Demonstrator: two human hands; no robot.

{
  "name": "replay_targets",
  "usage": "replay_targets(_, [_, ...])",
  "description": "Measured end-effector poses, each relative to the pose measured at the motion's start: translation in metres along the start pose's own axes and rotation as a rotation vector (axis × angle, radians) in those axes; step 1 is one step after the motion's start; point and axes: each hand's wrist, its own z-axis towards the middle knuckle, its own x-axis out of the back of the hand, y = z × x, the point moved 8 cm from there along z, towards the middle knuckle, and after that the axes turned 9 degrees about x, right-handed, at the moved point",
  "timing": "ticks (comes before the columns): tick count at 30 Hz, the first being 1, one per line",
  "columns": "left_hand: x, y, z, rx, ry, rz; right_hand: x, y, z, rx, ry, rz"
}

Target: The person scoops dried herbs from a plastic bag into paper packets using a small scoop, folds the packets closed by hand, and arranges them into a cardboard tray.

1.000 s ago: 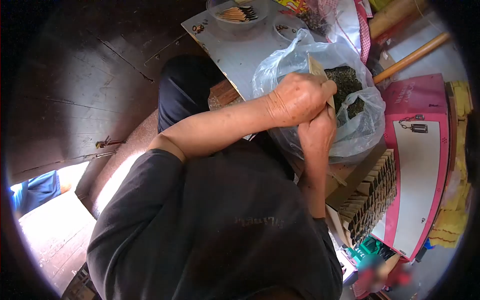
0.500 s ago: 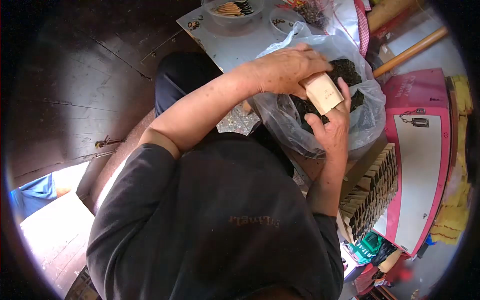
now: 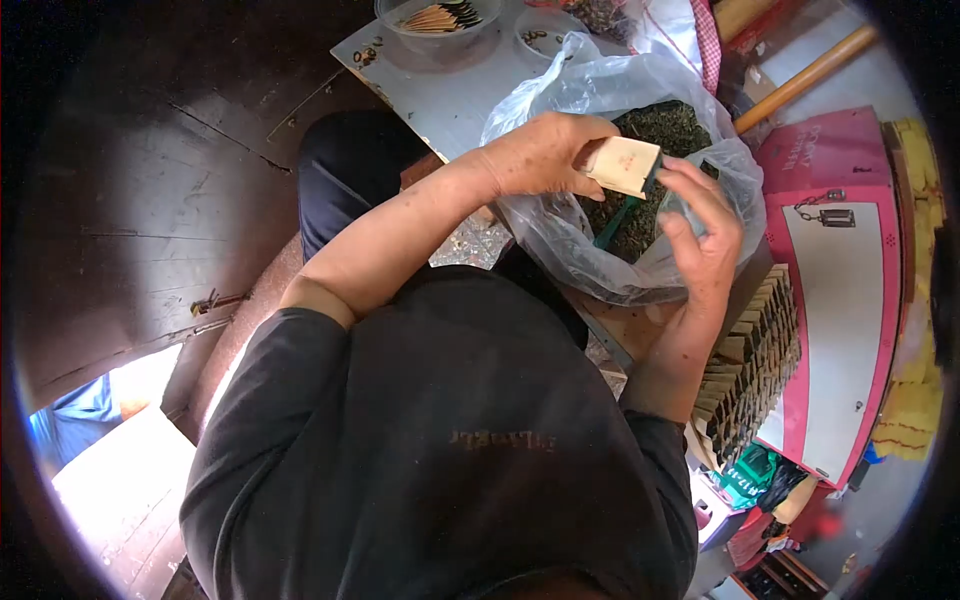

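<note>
My left hand grips a small cream paper packet with faint red print, fingers behind it and thumb along its lower edge. The packet's right end is dark. Right at that end are the fingertips of my right hand, its fingers stretched out and its thumb apart. Both hands are over a clear plastic bag with its mouth spread wide, holding dried dark green leaf bits. A dark green tool lies on the leaf bits below the packet, its upper end hidden.
Rows of upright paper packets stand in a box beside my right forearm. On the grey table are a clear bowl with dark-tipped slips and a small dish. A pink-and-white cabinet and a wooden pole are at right.
The packet has turned and moved slightly up and left in my left hand. My right hand has shifted right, from under the packet to its dark end. The green tool now shows.
</note>
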Motion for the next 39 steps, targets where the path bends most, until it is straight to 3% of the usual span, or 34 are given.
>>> replay_targets(2, [0.008, -0.001, -0.003, -0.029, 0.106, 0.0, 0.008, 0.011, -0.004, -0.03, 0.09, 0.041])
replay_targets(4, [0.006, -0.009, -0.002, -0.008, 0.085, 0.0, 0.0, 0.03, -0.014, -0.117, 0.071, 0.01])
replay_targets(6, [0.005, -0.013, -0.003, 0.017, 0.083, -0.059, -0.028, 0.069, -0.036, -0.431, -0.158, -0.097])
replay_targets(10, [0.007, -0.018, -0.004, 0.065, 0.082, -0.162, -0.068, 0.067, -0.043, -0.31, -0.326, -0.134])
replay_targets(12, [0.007, -0.02, -0.005, 0.165, 0.044, -0.106, -0.072, 0.066, -0.041, -0.272, -0.274, -0.165])
replay_targets(15, [0.005, -0.027, -0.004, 0.136, 0.055, -0.142, -0.071, 0.072, -0.043, -0.303, -0.261, -0.187])
replay_targets(18, [0.007, -0.03, -0.005, 0.117, 0.097, -0.193, -0.063, 0.072, -0.042, -0.226, -0.117, -0.204])
replay_targets(20, [0.005, -0.032, -0.004, 0.132, 0.08, -0.233, -0.04, 0.062, -0.037, -0.117, 0.159, -0.116])
replay_targets(22, [0.004, -0.033, -0.004, 0.148, 0.064, -0.271, -0.033, 0.067, -0.037, -0.145, 0.201, -0.118])
replay_targets(24, [0.006, -0.03, -0.003, 0.141, 0.086, -0.182, -0.021, 0.089, -0.046, -0.264, 0.415, 0.018])
replay_targets(25, [0.006, -0.031, -0.003, 0.138, 0.083, -0.18, -0.02, 0.104, -0.052, -0.417, 0.447, 0.127])
replay_targets(26, [0.005, -0.034, -0.003, 0.159, 0.066, -0.194, -0.016, 0.107, -0.051, -0.418, 0.449, 0.127])
replay_targets(29, [0.004, -0.035, -0.004, 0.174, 0.052, -0.196, -0.014, 0.124, -0.06, -0.68, 0.581, 0.349])
replay_targets(36, [0.004, -0.039, -0.002, 0.21, 0.038, -0.158, -0.013, 0.132, -0.063, -0.702, 0.638, 0.419])
replay_targets(39, [0.002, -0.043, -0.001, 0.228, 0.028, -0.2, -0.023, 0.13, -0.06, -0.696, 0.498, 0.49])
